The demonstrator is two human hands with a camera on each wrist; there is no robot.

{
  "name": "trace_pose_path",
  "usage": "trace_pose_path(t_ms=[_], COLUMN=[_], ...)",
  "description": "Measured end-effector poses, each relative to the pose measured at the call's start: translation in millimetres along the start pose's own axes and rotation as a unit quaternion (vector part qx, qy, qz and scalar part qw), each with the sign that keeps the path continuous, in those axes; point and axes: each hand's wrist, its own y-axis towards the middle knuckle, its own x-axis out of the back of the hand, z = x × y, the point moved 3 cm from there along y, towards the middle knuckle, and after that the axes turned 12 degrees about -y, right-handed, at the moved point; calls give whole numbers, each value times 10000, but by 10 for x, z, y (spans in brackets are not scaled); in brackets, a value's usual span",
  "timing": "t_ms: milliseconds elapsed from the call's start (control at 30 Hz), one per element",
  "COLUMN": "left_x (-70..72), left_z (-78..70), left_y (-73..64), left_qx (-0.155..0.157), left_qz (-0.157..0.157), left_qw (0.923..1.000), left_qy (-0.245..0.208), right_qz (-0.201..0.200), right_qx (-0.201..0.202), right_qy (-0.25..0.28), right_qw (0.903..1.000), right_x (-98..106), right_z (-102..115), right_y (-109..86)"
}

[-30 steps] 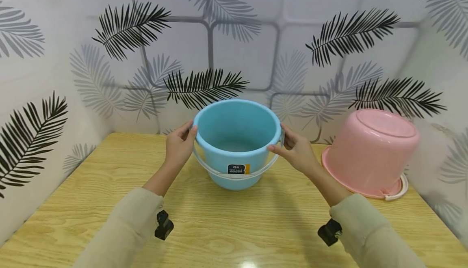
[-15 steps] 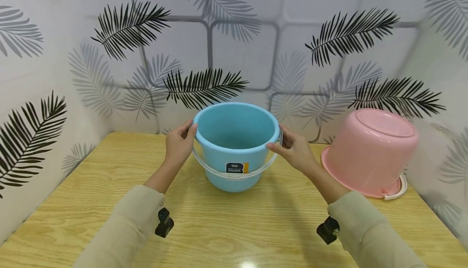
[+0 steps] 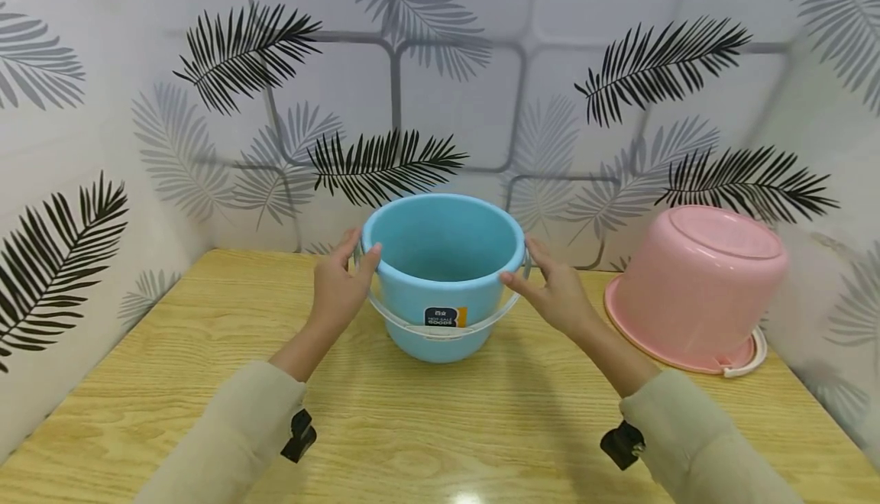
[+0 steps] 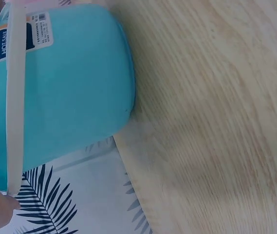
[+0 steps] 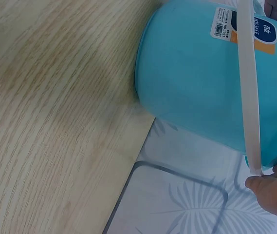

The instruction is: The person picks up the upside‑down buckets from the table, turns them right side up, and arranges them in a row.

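The left hand (image 3: 338,290) touches the rim of the blue bucket (image 3: 409,302), thumb and fingers loosely spread. Between both hands' fingers that bucket stands upright, its white handle (image 5: 249,87) hanging forward. Opposite, the right hand's (image 3: 558,296) relaxed fingers touch the rim; rightward of them, a pink bucket (image 3: 708,290) sits upside down.

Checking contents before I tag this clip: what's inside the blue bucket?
The blue bucket shows only plain inner wall, with no object visible. Its near rim covers at least part of the bottom, so anything lying there cannot be seen.
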Motion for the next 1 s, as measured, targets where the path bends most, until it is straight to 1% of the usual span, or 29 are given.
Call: trace_pose_path(t_ms=[100, 167, 267, 367, 533, 767, 1000], left_x=[-7, -10, -4, 7, 34, 86, 139], left_z=[11, 13, 4, 0, 12, 22, 18], left_y=[-53, -80, -110, -124, -137, -150, -153], left_qx=[-114, -185, -277, -384, -380, -643, -663], left_qz=[156, 250, 296, 288, 283, 219, 174], left_qw=[9995, 9989, 9983, 9980, 9981, 9970, 9972], left_qy=[256, 358, 414, 417, 386, 362, 303], right_qz=[16, 21, -2, -50, -102, -152, -229], right_qx=[-34, -45, -34, 23, 91, 110, 147], right_qy=[-234, -255, -240, -173, -47, -39, 52], right_qw=[9997, 9997, 9997, 9998, 9999, 9998, 9996], right_x=[-2, -7, -16, -28, -50, -77, -97], right_z=[7, 5, 6, 20, 47, 93, 133], right_y=[-26, -37, -50, -57, -57, -65, -68])
